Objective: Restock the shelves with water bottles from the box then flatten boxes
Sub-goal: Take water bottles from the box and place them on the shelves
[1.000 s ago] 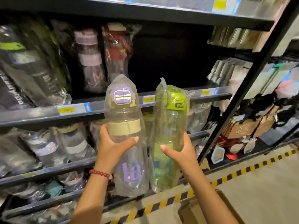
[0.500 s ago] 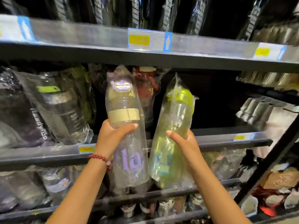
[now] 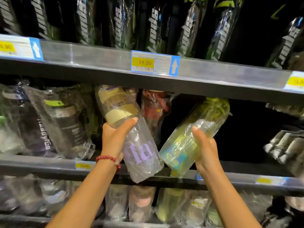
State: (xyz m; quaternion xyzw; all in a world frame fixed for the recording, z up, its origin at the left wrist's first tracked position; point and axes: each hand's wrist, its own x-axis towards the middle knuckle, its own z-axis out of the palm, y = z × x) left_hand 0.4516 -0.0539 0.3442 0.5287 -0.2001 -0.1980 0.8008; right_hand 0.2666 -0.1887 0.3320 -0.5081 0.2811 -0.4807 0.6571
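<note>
Left grip (image 3: 115,137) round purple bottle (image 3: 130,129) (tilted), right grip (image 3: 205,150) round green bottle (image 3: 192,137).

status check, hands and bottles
Left hand grips purple bottle. Right hand grips green bottle. Both tilted into shelf gap; red bottle behind.

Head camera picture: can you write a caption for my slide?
Left hand tips a purple-lettered bottle and right hand a green bottle onto the middle shelf.

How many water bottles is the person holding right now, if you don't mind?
2: a purple-lettered bottle in the left hand, a green bottle in the right hand, both tilted into the middle shelf.
</note>
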